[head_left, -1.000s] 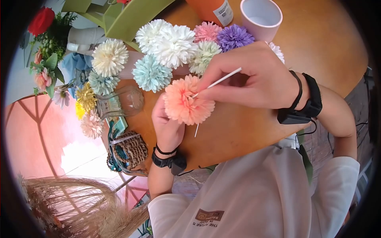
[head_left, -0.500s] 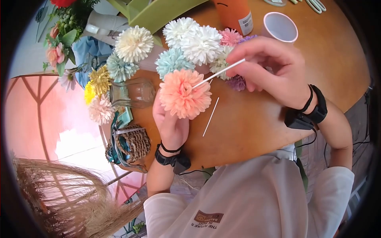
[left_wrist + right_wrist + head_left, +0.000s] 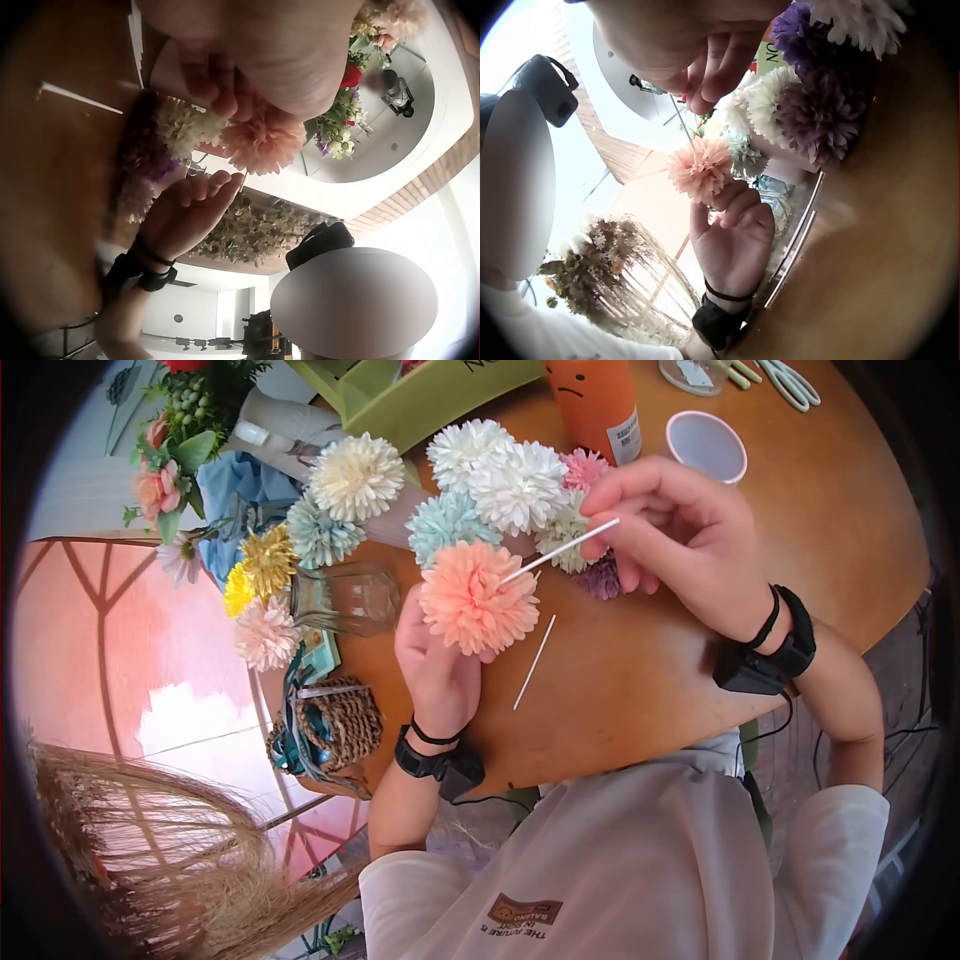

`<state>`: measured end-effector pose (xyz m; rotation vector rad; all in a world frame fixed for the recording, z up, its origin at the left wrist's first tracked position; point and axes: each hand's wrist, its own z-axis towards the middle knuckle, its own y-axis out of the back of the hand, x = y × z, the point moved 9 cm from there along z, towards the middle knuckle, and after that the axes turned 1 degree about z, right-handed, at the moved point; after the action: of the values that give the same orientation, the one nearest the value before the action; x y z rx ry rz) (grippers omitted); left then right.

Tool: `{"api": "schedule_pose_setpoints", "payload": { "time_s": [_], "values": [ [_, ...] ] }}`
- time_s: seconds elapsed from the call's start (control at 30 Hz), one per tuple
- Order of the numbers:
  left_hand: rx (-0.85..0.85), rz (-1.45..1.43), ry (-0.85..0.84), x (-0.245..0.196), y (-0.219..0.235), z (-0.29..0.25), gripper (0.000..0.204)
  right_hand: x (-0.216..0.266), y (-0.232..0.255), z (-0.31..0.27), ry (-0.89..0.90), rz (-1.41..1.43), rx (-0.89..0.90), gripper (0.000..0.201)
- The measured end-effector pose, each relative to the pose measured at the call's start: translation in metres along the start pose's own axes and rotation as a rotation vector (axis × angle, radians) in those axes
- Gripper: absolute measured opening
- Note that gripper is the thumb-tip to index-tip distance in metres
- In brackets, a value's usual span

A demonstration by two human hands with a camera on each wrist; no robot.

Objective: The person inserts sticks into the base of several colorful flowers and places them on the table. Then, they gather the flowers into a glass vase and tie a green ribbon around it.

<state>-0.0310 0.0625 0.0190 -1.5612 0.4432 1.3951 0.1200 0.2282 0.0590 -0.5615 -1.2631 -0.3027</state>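
Observation:
In the head view my left hand [image 3: 440, 675] holds a peach artificial flower head [image 3: 478, 600] from beneath, its petals facing up. A thin white stick [image 3: 565, 548] slants out of the middle of the bloom. My right hand [image 3: 685, 545] pinches its outer end between thumb and forefinger. The right wrist view shows the left fingers [image 3: 742, 206] curled under the flower head [image 3: 700, 169], with the stick [image 3: 682, 120] running up to the right hand. Another white stick [image 3: 535, 662] lies on the table beside the left hand.
Behind the hands lie white flower heads [image 3: 515, 485], a pale blue one [image 3: 452, 525] and a purple one [image 3: 600, 575]. A glass vase [image 3: 365, 598] lies left, above a woven basket [image 3: 350, 725]. An orange container [image 3: 595, 410] and a cup [image 3: 707, 445] stand at the back.
My right hand has drawn back from close over the bloom to the stick's outer end, so more of the stick shows. The left hand keeps holding the flower head.

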Motion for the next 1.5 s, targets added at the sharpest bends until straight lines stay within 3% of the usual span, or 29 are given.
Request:
{"api": "schedule_pose_setpoints", "payload": {
  "time_s": [0.03,0.13,0.17,0.23,0.53,0.7,1.5],
  "values": [
    [-0.011,0.010,0.000,-0.001,0.000,0.000,0.042,0.000,-0.001,0.000,0.006,-0.009,0.008,0.016],
    [0.045,0.188,0.026,0.004,0.008,0.003,0.069,0.006,-0.003,-0.001,0.059,-0.057,0.027,0.016],
    [-0.006,0.200,0.020,0.004,0.010,0.001,0.069,0.007,-0.004,-0.002,0.100,-0.087,0.026,0.015],
    [0.002,0.191,0.023,0.005,0.011,0.000,0.067,0.011,-0.004,-0.003,0.151,-0.186,0.036,0.015],
    [-0.007,0.166,0.024,0.006,0.011,0.001,0.057,0.006,-0.003,-0.002,0.063,-0.133,0.036,0.016],
    [-0.031,0.047,0.020,0.002,0.001,-0.001,0.020,0.011,-0.006,-0.004,0.051,-0.185,0.051,0.014],
    [0.097,0.005,0.010,0.001,-0.006,-0.004,0.019,0.000,-0.010,-0.005,0.014,-0.307,0.055,0.011]
  ]
}}
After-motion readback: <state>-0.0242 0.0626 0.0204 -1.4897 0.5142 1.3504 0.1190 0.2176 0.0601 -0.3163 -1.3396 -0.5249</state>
